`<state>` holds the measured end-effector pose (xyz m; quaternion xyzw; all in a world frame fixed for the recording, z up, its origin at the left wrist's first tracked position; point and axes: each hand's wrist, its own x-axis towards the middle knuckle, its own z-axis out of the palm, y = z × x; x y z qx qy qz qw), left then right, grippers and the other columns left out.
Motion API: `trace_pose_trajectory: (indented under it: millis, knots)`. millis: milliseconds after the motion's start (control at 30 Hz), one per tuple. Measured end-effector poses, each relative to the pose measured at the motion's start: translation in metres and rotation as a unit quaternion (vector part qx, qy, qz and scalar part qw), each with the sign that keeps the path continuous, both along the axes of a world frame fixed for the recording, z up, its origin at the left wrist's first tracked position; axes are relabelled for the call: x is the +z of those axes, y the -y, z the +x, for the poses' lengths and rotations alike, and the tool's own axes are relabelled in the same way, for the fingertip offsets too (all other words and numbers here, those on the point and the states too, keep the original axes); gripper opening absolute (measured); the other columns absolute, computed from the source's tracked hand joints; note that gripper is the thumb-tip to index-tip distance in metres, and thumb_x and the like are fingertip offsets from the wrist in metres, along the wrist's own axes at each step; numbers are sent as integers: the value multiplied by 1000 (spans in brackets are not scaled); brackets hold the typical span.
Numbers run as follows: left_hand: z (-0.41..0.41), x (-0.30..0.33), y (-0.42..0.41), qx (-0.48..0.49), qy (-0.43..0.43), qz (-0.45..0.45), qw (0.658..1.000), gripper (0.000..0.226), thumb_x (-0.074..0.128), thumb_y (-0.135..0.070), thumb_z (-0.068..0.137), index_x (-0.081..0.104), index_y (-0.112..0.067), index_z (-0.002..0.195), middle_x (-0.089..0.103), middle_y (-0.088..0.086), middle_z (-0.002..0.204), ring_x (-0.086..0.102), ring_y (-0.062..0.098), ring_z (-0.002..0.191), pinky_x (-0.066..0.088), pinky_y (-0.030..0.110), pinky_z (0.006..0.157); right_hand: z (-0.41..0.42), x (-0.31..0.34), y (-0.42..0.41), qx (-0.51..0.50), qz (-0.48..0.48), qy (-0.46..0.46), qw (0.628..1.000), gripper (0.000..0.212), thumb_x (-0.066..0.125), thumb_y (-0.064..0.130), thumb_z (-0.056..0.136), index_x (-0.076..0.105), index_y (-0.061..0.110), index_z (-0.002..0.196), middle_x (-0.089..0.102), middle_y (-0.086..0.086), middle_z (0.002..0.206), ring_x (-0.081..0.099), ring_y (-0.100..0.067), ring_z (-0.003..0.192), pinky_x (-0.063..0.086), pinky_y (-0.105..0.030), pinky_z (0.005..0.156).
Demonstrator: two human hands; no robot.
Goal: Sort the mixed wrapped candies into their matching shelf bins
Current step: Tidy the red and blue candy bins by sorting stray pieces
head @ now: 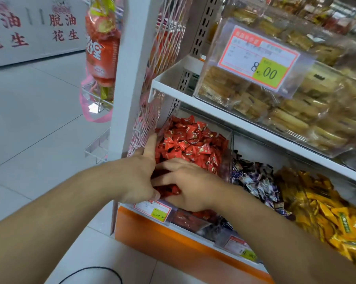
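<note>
A clear bin (229, 140) on the lower shelf is heaped with red wrapped candies (193, 143). Both hands are inside its front. My left hand (141, 176) lies at the bin's left side with the index finger stretched up along the wall and the thumb down at the front lip. My right hand (190, 184) rests flat on the red pile with fingers spread toward the left hand. Beside it on the right sit purple-and-white candies (259, 181), then yellow candies (320, 210). Whether either hand holds a candy is hidden.
The shelf above (214, 108) carries clear boxes of pastries (285, 111) with an 8.00 price tag (261, 58). Price tags (152, 209) hang on the bin fronts over an orange base (173, 240). A red snack bag (102, 52) hangs at the shelf end. Tiled floor lies to the left.
</note>
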<state>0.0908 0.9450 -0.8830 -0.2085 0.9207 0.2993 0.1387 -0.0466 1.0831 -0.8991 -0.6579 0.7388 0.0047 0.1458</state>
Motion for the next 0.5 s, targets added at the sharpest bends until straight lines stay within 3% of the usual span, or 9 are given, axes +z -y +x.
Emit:
trace_pose_trajectory:
  millis: [200, 500]
  knots:
    - [0, -2, 2, 2, 0, 4, 1000, 134, 75, -43, 88, -45, -30, 145, -1, 1, 171, 33, 26, 149, 38, 31, 107, -18, -12, 19, 27, 1, -122, 992, 33, 74, 47, 81, 77, 39, 112, 53, 11, 122, 45, -17, 122, 45, -43, 95]
    - [0, -2, 0, 6, -2, 23, 1000, 135, 76, -41, 89, -48, -31, 143, -12, 5, 171, 26, 27, 153, 34, 34, 114, -42, 8, 12, -17, -18, -160, 987, 16, 74, 50, 89, 76, 38, 100, 48, 19, 113, 45, -6, 110, 44, -38, 95]
